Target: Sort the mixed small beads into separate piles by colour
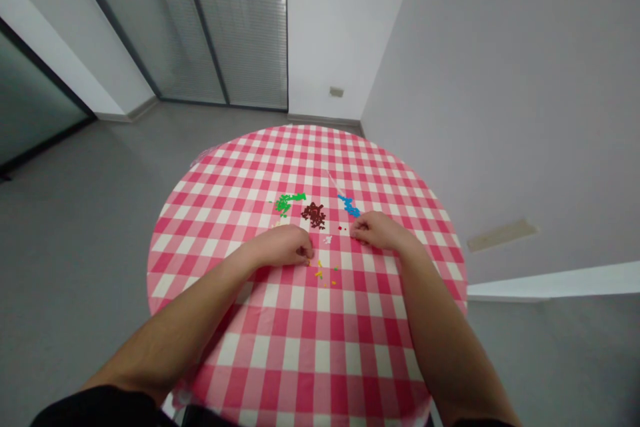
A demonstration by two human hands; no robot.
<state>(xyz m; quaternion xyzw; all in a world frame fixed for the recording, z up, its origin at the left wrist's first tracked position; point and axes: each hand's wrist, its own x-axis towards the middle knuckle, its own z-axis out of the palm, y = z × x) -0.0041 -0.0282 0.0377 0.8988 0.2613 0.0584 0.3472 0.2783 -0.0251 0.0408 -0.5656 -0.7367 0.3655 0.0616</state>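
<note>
My left hand (pixel 286 245) rests on the checked tablecloth with its fingers curled together. Its fingertips touch down beside a few tiny yellow pieces (pixel 319 273); what they pinch, if anything, is too small to name. Across from it, my right hand (pixel 376 231) is also closed, fingertips down near small red pieces (pixel 341 228) and just below a heap of blue pieces (pixel 349 205). Between the hands lie small white pieces (pixel 327 239). Farther off are a dark brown heap (pixel 314 215) and a green heap (pixel 283 204). Cream pieces (pixel 278 224) show partly behind my left hand.
The round table wears a red and white checked cloth (pixel 280 347). A thin pale strip (pixel 335 181) lies beyond the blue heap. A grey wall (pixel 525 80) stands to the right, and glass partitions (pixel 200 33) rise at the back left.
</note>
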